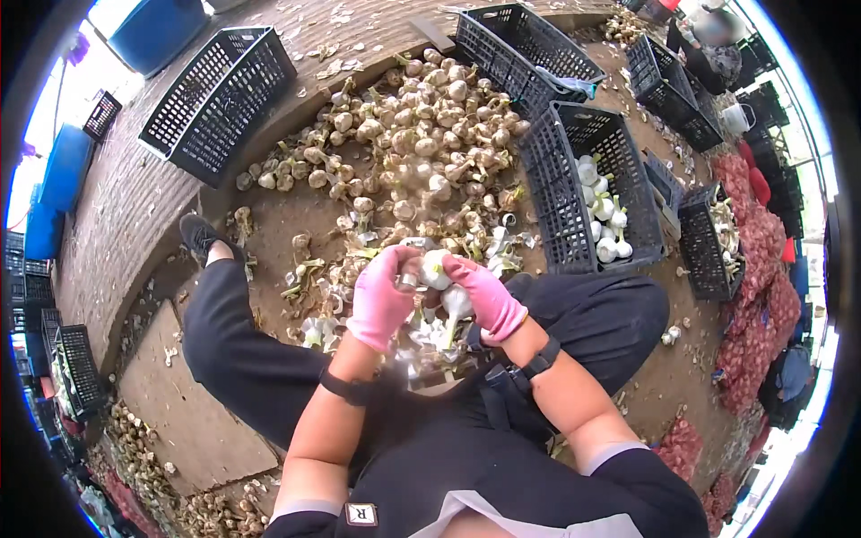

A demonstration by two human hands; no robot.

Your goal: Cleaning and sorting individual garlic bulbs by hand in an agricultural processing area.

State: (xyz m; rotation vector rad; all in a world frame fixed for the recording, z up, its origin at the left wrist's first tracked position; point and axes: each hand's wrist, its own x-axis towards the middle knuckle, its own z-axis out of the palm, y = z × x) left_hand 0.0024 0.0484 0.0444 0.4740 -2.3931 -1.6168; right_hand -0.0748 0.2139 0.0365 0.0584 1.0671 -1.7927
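A white garlic bulb (436,270) is held between my two pink-gloved hands, above a litter of skins (410,353). My right hand (488,299) grips it, thumb on its side. Below it a second white bulb (457,302) hangs by the right palm, its pale stem pointing towards me. The fingers of my left hand (383,299) curl at the first bulb's left side. Between thumb and fingers shows a small shiny piece (408,279), too small to identify. Beyond my hands spreads a heap of unpeeled, brownish garlic bulbs (430,134).
At right, a black plastic crate (555,195) holds several clean white bulbs (605,215). Other black crates stand at upper left (215,101) and top (525,47). Red mesh sacks (753,289) line the far right. A person (720,57) sits at upper right. Cardboard (195,410) lies lower left.
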